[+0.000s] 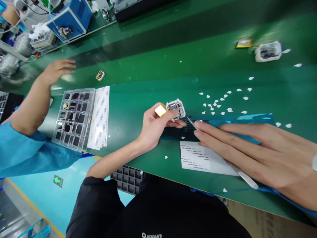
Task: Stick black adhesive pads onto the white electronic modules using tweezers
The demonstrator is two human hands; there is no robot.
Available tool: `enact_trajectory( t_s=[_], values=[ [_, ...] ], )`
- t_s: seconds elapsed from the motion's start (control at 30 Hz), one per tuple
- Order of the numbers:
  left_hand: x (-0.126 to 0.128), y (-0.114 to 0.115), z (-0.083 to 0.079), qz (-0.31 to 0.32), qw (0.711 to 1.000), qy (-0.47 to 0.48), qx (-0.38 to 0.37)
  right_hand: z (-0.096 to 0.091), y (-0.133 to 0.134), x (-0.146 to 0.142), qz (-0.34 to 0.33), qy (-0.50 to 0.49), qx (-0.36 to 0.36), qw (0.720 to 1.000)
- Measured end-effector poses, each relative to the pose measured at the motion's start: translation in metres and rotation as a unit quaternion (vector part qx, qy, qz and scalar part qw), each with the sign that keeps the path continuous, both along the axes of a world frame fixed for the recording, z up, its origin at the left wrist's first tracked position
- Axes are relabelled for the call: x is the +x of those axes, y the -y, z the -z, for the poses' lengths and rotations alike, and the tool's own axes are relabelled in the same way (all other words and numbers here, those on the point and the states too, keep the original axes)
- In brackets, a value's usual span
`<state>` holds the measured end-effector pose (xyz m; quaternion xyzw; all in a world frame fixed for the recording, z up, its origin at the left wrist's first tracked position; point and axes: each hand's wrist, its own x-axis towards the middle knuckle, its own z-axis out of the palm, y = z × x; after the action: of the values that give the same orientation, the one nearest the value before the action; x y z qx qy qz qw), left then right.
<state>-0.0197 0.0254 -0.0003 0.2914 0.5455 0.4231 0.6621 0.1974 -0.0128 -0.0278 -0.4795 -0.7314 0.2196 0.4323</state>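
My left hand point(155, 127) is closed around a small white device housing point(182, 107) with its circuit board facing up. The thumb presses on the board's edge. Beside the housing, a battery point(160, 110) with a white face and yellow edges rests against the same hand. My right hand point(247, 148) grips a pair of metal tweezers point(244, 177), whose tip points at the housing's lower right edge, seemingly just short of it. White adhesive sheets point(194, 155) with printed lettering lie under the right hand. Several small white round stickers point(215, 102) are scattered beyond it.
Another opened housing point(268, 52) lies at the far right with a yellow battery point(244, 43). On the left are a clear tray point(71, 119) of small devices and a stack of printed sheets point(99, 115). A co-worker's arm point(37, 96) reaches over the bench near a small unit point(100, 75).
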Motion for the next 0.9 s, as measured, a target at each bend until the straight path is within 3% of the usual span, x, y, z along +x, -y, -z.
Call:
enact_trajectory(
  t_s=[0.1, 0.17, 0.23, 0.4, 0.63, 0.9],
  values=[
    [0.002, 0.002, -0.002, 0.004, 1.0, 0.01, 0.002, -0.003, -0.01, 0.005, -0.079, 0.059, 0.122, 0.988],
    [0.003, 0.003, -0.003, 0.007, 1.0, 0.009, 0.003, -0.004, -0.015, 0.009, -0.149, 0.141, 0.249, 0.947],
    [0.004, 0.005, -0.004, 0.01, 1.0, 0.002, 0.002, -0.003, -0.017, 0.011, -0.175, 0.209, 0.313, 0.91],
    [0.004, 0.006, -0.006, 0.03, 0.999, -0.021, 0.003, 0.004, -0.011, 0.012, -0.15, 0.175, 0.276, 0.933],
    [0.006, 0.009, -0.003, 0.035, 0.999, -0.014, 0.012, 0.006, -0.011, 0.012, -0.155, 0.159, 0.265, 0.938],
    [0.004, 0.012, 0.01, 0.044, 0.993, -0.047, 0.099, 0.006, 0.0, 0.007, -0.112, 0.142, 0.187, 0.966]
  ],
)
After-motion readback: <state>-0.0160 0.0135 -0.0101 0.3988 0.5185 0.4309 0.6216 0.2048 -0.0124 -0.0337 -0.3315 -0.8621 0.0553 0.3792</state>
